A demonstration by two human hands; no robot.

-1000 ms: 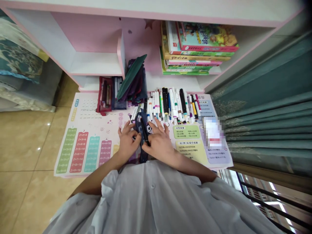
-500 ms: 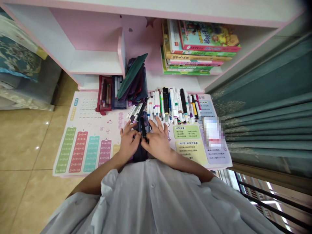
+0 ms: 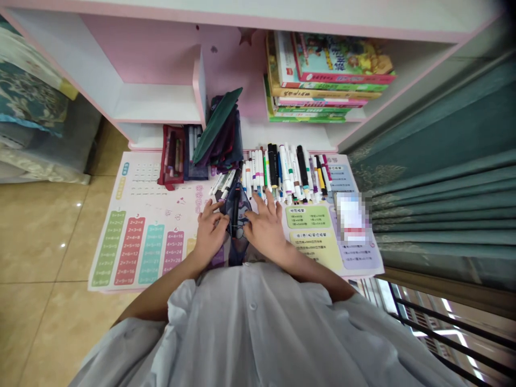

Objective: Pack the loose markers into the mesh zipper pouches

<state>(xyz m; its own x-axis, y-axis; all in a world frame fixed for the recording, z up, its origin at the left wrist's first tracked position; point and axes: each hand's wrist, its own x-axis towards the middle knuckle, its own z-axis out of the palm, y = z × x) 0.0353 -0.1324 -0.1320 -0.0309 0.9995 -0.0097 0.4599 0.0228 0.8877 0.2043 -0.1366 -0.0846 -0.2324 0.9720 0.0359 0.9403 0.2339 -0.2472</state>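
A dark blue pencil case [image 3: 238, 246] lies on the desk close to my body, its mouth spread open. The thumb and a finger of my left hand [image 3: 211, 230] pinch its left edge. On the opposite edge, my right hand [image 3: 264, 227] grips with the thumb, other fingers stretched forward. A dark pen or marker [image 3: 236, 207] shows inside the case between the two edges. Just beyond my right fingers lies a row of several markers [image 3: 285, 169] with white, black and coloured bodies. A smaller bunch of white markers [image 3: 223, 184] lies past the left fingers.
Behind the case, dark mesh pouches [image 3: 223, 129] are piled against the shelf, beside a red mesh pouch [image 3: 172, 156] holding pens. Stacked books [image 3: 322, 97] fill the right shelf. A blurred phone [image 3: 351, 217] lies at the desk's right, near the curtain [image 3: 435, 177].
The black marker held between my hands has gone down into the pencil case. My hands have moved apart, and the case's mouth is wider.
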